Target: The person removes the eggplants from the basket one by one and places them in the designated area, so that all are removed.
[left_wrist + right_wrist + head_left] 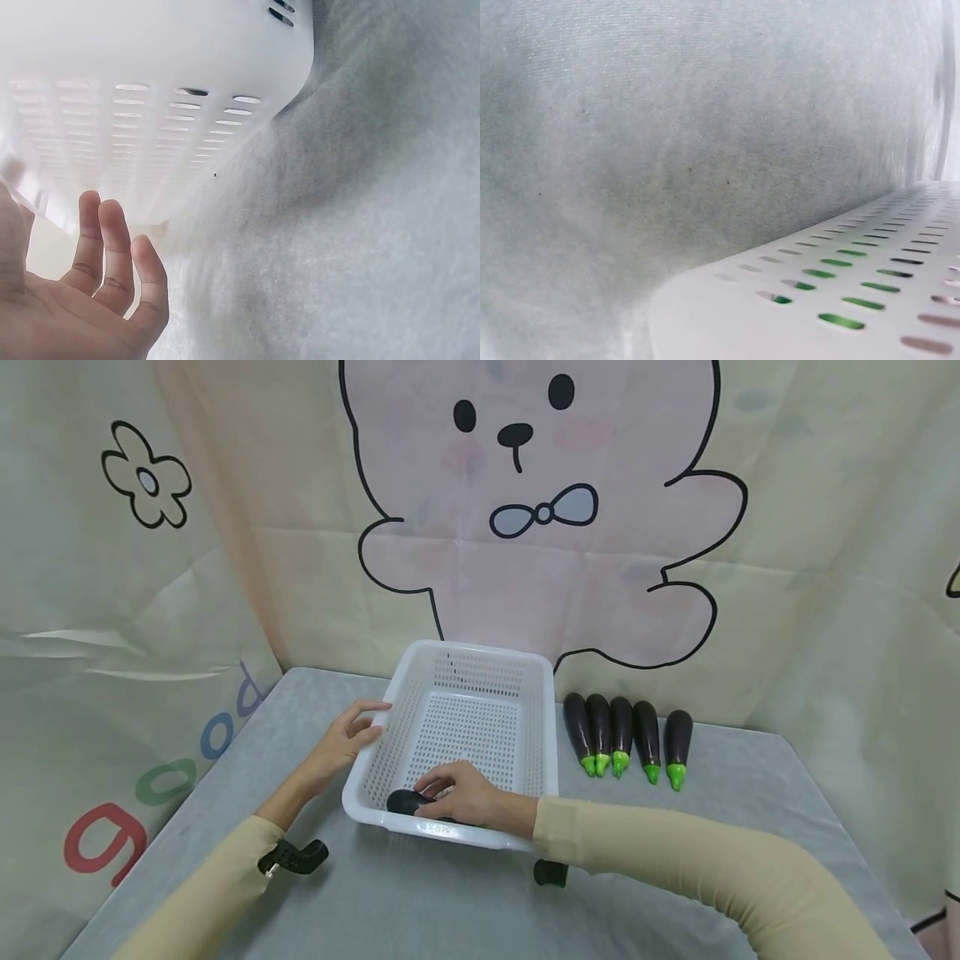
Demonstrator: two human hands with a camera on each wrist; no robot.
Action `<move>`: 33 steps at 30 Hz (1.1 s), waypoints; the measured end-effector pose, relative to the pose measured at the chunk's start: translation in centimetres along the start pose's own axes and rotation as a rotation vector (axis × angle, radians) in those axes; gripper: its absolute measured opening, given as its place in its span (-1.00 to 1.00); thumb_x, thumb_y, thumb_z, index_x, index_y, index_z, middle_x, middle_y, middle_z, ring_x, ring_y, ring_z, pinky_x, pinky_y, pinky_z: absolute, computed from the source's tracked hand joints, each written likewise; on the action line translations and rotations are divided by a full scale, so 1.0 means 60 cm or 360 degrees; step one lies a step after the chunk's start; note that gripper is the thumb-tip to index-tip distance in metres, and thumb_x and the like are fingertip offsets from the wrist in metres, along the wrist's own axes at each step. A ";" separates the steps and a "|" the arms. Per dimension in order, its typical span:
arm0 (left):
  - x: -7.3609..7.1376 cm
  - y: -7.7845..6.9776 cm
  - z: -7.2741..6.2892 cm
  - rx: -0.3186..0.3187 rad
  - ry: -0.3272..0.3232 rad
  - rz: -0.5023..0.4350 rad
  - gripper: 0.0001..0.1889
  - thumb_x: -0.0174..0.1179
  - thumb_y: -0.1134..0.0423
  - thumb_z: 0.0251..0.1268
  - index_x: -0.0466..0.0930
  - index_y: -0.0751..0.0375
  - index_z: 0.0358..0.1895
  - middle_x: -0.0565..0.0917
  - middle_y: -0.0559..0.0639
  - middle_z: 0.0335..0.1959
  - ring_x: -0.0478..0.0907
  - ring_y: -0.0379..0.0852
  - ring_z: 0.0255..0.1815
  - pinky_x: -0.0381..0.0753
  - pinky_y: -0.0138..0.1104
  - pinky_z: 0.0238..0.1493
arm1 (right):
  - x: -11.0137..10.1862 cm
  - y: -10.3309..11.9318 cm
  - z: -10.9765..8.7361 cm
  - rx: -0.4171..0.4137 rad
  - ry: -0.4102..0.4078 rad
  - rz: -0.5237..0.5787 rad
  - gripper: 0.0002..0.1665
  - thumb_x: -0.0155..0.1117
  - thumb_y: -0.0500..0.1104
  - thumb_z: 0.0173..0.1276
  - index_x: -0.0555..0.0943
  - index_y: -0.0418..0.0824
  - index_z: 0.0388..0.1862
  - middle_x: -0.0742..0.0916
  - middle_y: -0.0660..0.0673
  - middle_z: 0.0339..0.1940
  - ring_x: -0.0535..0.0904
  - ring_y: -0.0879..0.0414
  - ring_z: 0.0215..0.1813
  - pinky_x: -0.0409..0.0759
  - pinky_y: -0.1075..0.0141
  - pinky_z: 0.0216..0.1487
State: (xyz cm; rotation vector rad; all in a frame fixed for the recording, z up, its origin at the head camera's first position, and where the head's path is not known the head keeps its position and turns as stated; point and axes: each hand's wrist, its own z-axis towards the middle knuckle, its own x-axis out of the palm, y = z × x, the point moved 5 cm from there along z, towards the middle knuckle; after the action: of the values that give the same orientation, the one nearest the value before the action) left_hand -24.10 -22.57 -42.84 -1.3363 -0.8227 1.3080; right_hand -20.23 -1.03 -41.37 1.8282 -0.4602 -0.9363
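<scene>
A white perforated plastic basket (480, 652) stands on the table. Inside its near end lies a dark eggplant (405, 801). My right hand (461, 792) reaches over the near rim and holds this eggplant, covering most of it. Green from its stem end shows through the slots of the basket wall (697, 307) in the right wrist view. On the basket's left side, my left hand (347, 739) touches the rim with its fingertips. Its other fingers (116, 259) extend loosely beneath the slotted wall (202, 45) in the left wrist view.
Several eggplants (621, 727) with green stem ends lie in a row right of the basket. A grey cloth (375, 902) covers the table. Behind it hangs a curtain (300, 527) with a printed bear. Dark straps or devices (300, 857) sit at the wrists.
</scene>
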 end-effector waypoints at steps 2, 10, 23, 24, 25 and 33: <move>-0.001 -0.001 0.000 0.0009 -0.0001 0.0000 -0.51 0.13 0.18 0.58 0.29 0.13 0.45 0.49 0.39 0.21 0.62 0.25 -0.04 0.69 -0.02 -0.18 | 0.000 0.001 0.001 -0.0013 -0.0002 -0.0007 -0.66 0.53 -0.29 0.22 0.75 -0.27 -0.01 0.75 -0.08 -0.16 0.64 0.04 -0.06 0.58 0.20 -0.02; -0.003 -0.002 0.000 -0.0005 0.0005 0.0001 -0.52 0.13 0.18 0.58 0.30 0.13 0.45 0.50 0.40 0.19 0.63 0.25 -0.05 0.69 -0.03 -0.18 | 0.000 0.005 0.000 -0.0024 -0.0010 0.0024 -0.67 0.52 -0.30 0.23 0.75 -0.25 0.00 0.75 -0.07 -0.15 0.64 0.00 -0.03 0.60 0.19 0.00; -0.002 0.000 0.003 -0.0003 0.0057 -0.0049 -0.53 0.10 0.26 0.59 0.29 0.19 0.45 0.51 0.44 0.12 0.64 0.24 -0.10 0.69 -0.08 -0.22 | -0.001 0.007 -0.002 -0.0064 -0.0022 0.0063 -0.64 0.55 -0.27 0.22 0.76 -0.22 0.02 0.76 -0.04 -0.13 0.63 0.01 0.01 0.54 0.18 0.02; -0.002 0.000 0.003 -0.0004 0.0057 -0.0054 -0.53 0.10 0.26 0.59 0.29 0.19 0.45 0.51 0.44 0.12 0.64 0.24 -0.10 0.69 -0.08 -0.22 | -0.002 0.007 -0.002 -0.0061 -0.0025 0.0061 -0.64 0.55 -0.26 0.22 0.76 -0.21 0.02 0.76 -0.03 -0.14 0.63 0.02 0.01 0.53 0.16 0.04; -0.002 0.000 0.002 -0.0006 0.0056 -0.0056 -0.54 0.10 0.26 0.59 0.29 0.19 0.45 0.51 0.44 0.12 0.64 0.24 -0.10 0.69 -0.08 -0.22 | -0.002 0.007 -0.002 -0.0061 -0.0029 0.0056 -0.64 0.56 -0.25 0.22 0.77 -0.20 0.02 0.77 -0.01 -0.14 0.63 0.03 0.02 0.52 0.15 0.06; -0.003 0.000 0.002 -0.0036 0.0037 -0.0040 -0.54 0.10 0.23 0.60 0.31 0.17 0.45 0.52 0.43 0.11 0.64 0.21 -0.10 0.68 -0.11 -0.22 | -0.010 0.012 -0.003 -0.0118 -0.0046 0.0062 -0.63 0.56 -0.21 0.24 0.77 -0.16 0.04 0.77 0.00 -0.11 0.65 0.04 0.03 0.54 0.13 0.11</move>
State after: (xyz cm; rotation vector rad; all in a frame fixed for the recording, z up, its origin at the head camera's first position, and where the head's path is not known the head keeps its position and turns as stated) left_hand -24.27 -22.75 -42.78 -1.3527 -0.8382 1.2649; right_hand -20.37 -0.84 -40.46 1.7348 -0.4717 -0.9423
